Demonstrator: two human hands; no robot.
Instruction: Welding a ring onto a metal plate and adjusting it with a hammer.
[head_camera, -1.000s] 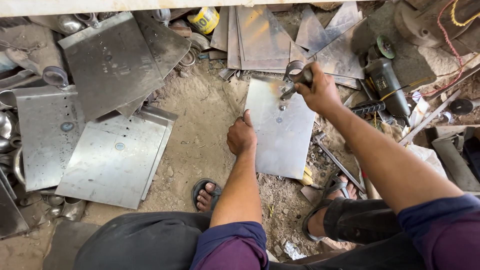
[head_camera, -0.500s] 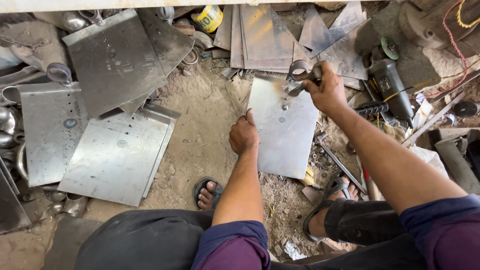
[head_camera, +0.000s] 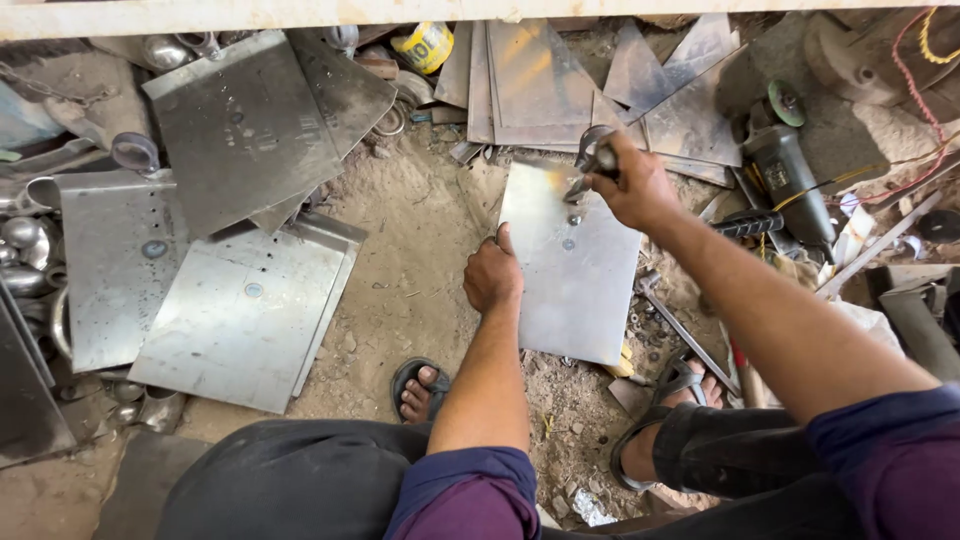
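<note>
You have one view only, from the camera on your head, looking almost straight down past your knees to the dirt floor. It sits close above your left hand (head_camera: 492, 275) and right hand (head_camera: 630, 185), which fill the frame's centre.

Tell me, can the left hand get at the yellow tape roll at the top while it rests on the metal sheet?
Probably not without leaning: the left hand rests on the sheet edge, and the tape roll lies well beyond it, though only bare dirt lies between.
</note>
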